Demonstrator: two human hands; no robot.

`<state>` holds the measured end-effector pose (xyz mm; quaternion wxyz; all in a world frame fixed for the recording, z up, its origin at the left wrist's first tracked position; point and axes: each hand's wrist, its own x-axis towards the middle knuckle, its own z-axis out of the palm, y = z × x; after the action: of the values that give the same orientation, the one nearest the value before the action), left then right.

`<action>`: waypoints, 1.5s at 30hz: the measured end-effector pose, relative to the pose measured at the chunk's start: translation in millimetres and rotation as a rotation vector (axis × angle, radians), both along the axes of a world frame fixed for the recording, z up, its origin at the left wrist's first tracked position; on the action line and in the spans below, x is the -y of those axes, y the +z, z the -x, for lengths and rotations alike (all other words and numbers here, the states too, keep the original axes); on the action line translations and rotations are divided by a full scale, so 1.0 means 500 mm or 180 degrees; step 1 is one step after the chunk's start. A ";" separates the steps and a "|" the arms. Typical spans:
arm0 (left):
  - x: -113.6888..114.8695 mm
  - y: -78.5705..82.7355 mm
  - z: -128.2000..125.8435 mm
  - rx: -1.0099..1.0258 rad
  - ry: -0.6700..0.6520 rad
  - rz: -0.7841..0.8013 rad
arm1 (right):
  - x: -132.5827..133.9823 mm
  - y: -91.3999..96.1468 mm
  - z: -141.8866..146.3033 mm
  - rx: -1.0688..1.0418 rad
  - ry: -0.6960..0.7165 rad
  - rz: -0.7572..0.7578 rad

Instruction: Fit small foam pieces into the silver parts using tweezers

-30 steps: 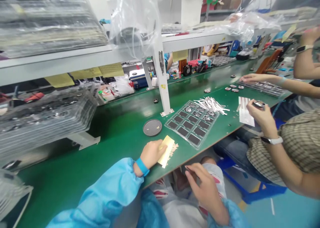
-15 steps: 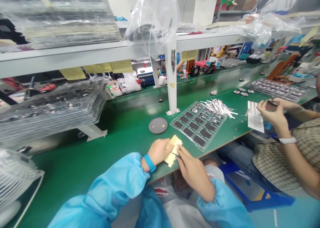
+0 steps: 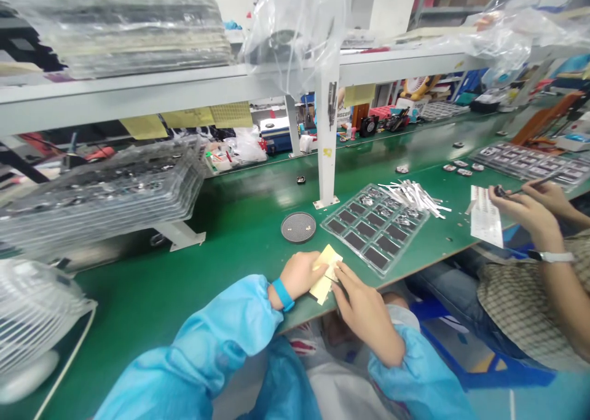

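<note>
Near the table's front edge, my left hand (image 3: 299,274) grips a pale yellow sheet of sticker paper (image 3: 324,289), thumb lying across it. My right hand (image 3: 364,309) is closed around thin dark tweezers (image 3: 330,278), whose tip reaches over the sheet. Its fingertips touch the sheet's right side, and whatever small piece may be there is too small to make out. Just beyond my hands lies a round grey dish (image 3: 298,228) with tiny bits on it. To its right is a clear plastic tray (image 3: 384,272) holding dark rectangular screens and several small metallic parts.
White paper strips (image 3: 417,197) are heaped at the tray's far corner. A shelf post (image 3: 327,168) stands behind the dish. Stacked trays (image 3: 106,205) and a white fan (image 3: 37,321) occupy the left. At right, a co-worker's hands (image 3: 534,214) work above a white label sheet (image 3: 485,217).
My view has turned slightly left, so things sit farther right. My hands keep their hold on the sheet and tweezers. The co-worker's hands have shifted, and a thin tool now shows in them.
</note>
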<state>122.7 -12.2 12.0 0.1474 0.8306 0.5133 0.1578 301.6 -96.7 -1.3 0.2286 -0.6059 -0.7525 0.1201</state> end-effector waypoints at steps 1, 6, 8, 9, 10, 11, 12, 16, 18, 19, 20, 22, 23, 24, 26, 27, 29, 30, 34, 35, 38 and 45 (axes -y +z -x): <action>0.000 0.000 0.000 0.0003 0.0002 0.0008 | 0.001 0.001 0.000 -0.0062 0.0000 -0.0008; -0.001 -0.003 0.002 0.0035 -0.0007 0.0036 | 0.024 -0.003 -0.021 -0.0308 -0.0111 -0.0103; -0.002 -0.004 0.003 0.0050 -0.0010 0.0035 | 0.035 -0.009 -0.021 -0.0345 -0.0077 -0.0068; -0.001 -0.004 0.003 0.0056 -0.0013 0.0038 | 0.039 -0.011 -0.018 -0.0368 -0.0065 -0.0043; -0.001 -0.004 0.003 0.0059 -0.0019 0.0043 | 0.041 -0.011 -0.012 -0.0389 -0.0058 -0.0016; 0.000 -0.003 0.004 0.0061 -0.0025 0.0046 | 0.042 -0.011 -0.006 -0.0405 -0.0055 0.0009; 0.001 -0.003 0.004 0.0061 -0.0030 0.0047 | 0.041 -0.009 0.001 -0.0415 -0.0050 0.0035; 0.006 0.003 0.004 0.0053 -0.0061 0.0032 | 0.036 0.004 0.010 -0.0487 -0.0086 0.0134; 0.007 0.005 0.004 0.0043 -0.0068 0.0013 | 0.038 0.006 0.003 -0.0584 -0.0126 0.0162; 0.007 0.005 0.004 0.0033 -0.0068 0.0001 | 0.040 0.005 -0.001 -0.0627 -0.0129 0.0163; 0.007 0.006 0.003 0.0021 -0.0065 -0.0012 | 0.043 0.004 -0.005 -0.0659 -0.0113 0.0159; 0.006 0.007 0.003 -0.0007 -0.0057 -0.0035 | 0.049 -0.002 -0.010 -0.0696 -0.0081 0.0148; 0.006 0.008 0.003 -0.0021 -0.0051 -0.0045 | 0.051 -0.005 -0.011 -0.0711 -0.0080 0.0143; 0.005 0.009 0.003 -0.0035 -0.0043 -0.0054 | 0.053 -0.007 -0.009 -0.0727 -0.0094 0.0141; 0.005 0.011 0.005 -0.0061 -0.0028 -0.0073 | 0.053 -0.008 -0.004 -0.0761 -0.0130 0.0132; 0.004 0.012 0.006 -0.0072 -0.0021 -0.0083 | 0.053 -0.008 -0.001 -0.0778 -0.0143 0.0126; 0.004 0.014 0.009 -0.0091 -0.0011 -0.0097 | 0.051 -0.005 0.005 -0.0806 -0.0145 0.0133; 0.004 0.014 0.009 -0.0100 -0.0010 -0.0099 | 0.049 -0.002 0.008 -0.0813 -0.0140 0.0149; 0.004 0.011 0.009 -0.0135 -0.0022 -0.0086 | 0.042 0.005 0.020 -0.0731 -0.0113 0.0200; 0.004 0.009 0.008 -0.0142 -0.0025 -0.0079 | 0.040 0.007 0.022 -0.0704 -0.0090 0.0200; 0.005 0.008 0.007 -0.0152 -0.0031 -0.0054 | 0.034 0.010 0.024 -0.0672 -0.0059 0.0194; 0.006 0.011 0.007 -0.0106 -0.0039 -0.0010 | 0.057 0.003 0.002 -0.0661 -0.0180 0.0288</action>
<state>119.0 -15.4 17.5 0.1386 0.8365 0.5103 0.1438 300.8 -125.3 0.0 0.2810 -0.6209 -0.7011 0.2096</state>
